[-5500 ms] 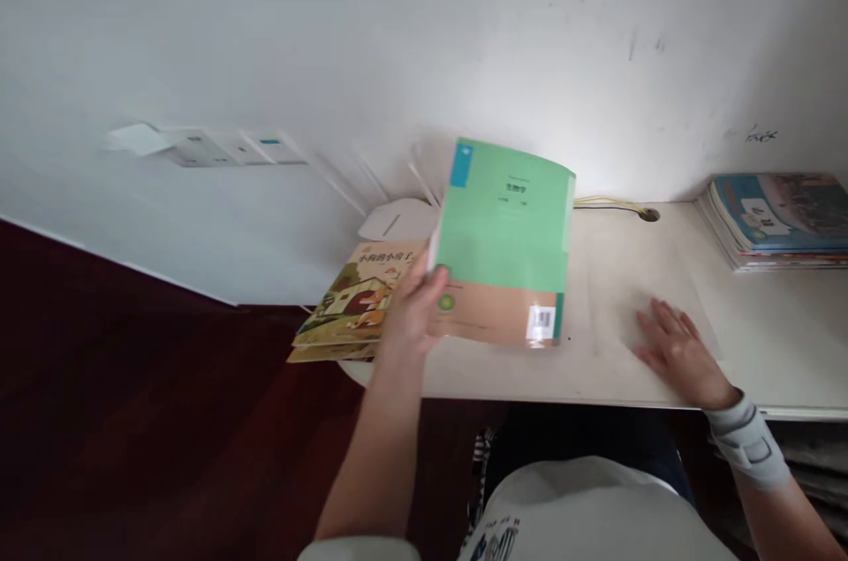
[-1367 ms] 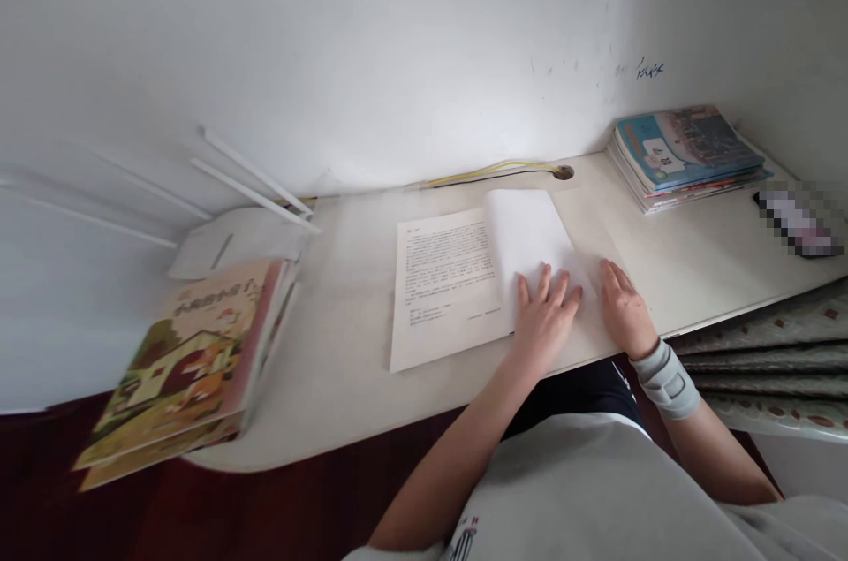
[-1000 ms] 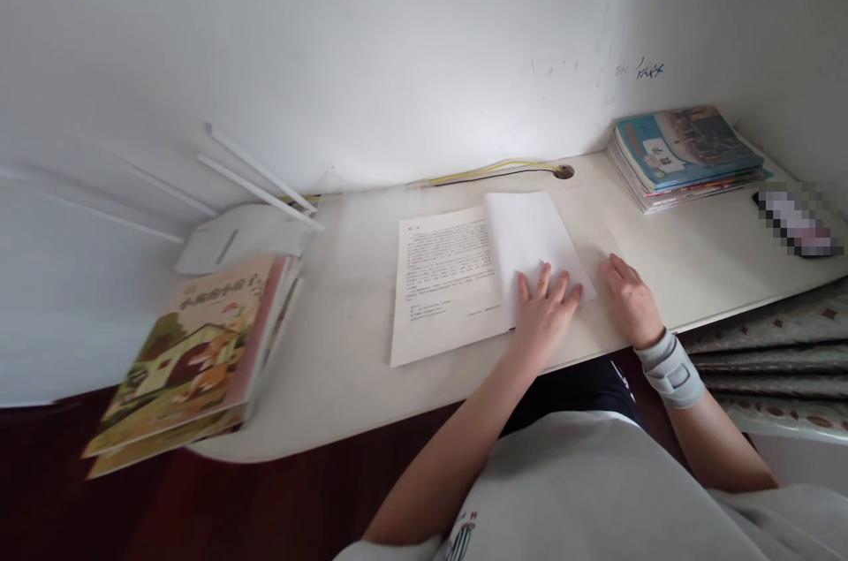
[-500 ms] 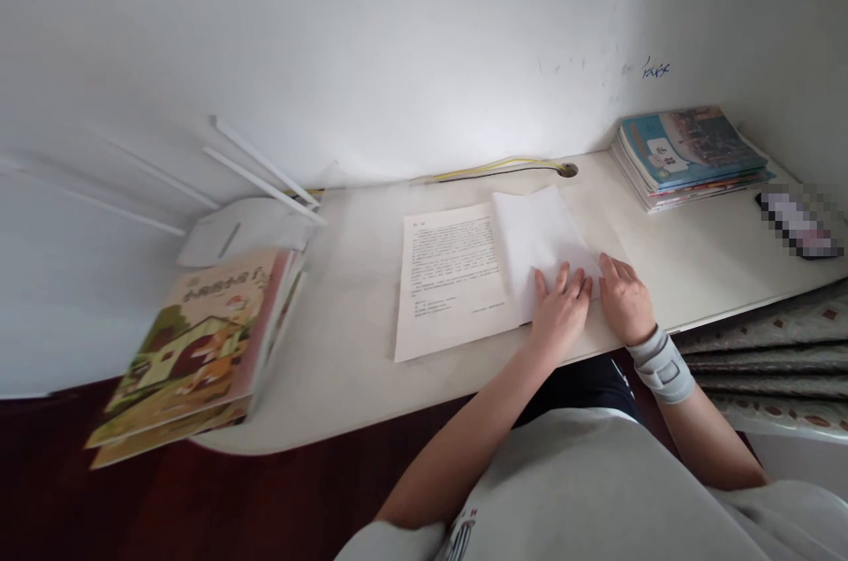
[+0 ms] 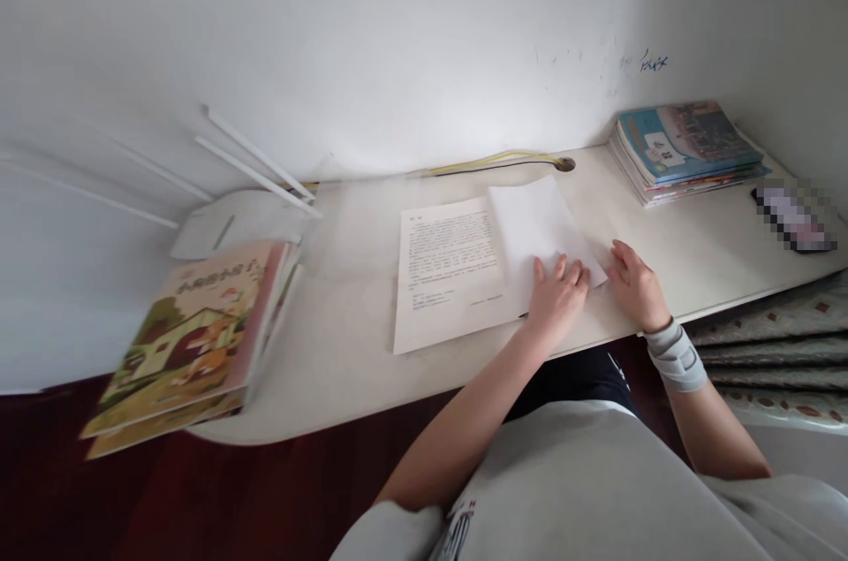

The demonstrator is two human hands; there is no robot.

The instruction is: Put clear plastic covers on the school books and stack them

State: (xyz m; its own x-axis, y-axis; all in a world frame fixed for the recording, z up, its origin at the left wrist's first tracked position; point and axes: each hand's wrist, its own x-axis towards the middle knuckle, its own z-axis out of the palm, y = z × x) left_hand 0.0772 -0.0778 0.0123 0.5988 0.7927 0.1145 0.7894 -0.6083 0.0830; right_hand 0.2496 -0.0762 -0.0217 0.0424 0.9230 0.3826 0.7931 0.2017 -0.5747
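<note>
White sheet (image 5: 530,221) laid beside a printed page (image 5: 450,252) on the desk (image 5: 331,367), near end pressed under the spread fingers of the left hand (image 5: 557,300), right corner beside the bunched right hand (image 5: 637,285), any pinch unclear, long axis pointed wallward, far end angled left.

The left hand (image 5: 557,296) rests on white paper (image 5: 532,221) beside a printed page (image 5: 447,278).

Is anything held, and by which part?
The left hand grips nothing; it rests on the lower part of the blank white sheet. I can't tell whether the right hand, near the sheet's lower right corner, pinches it.
</note>
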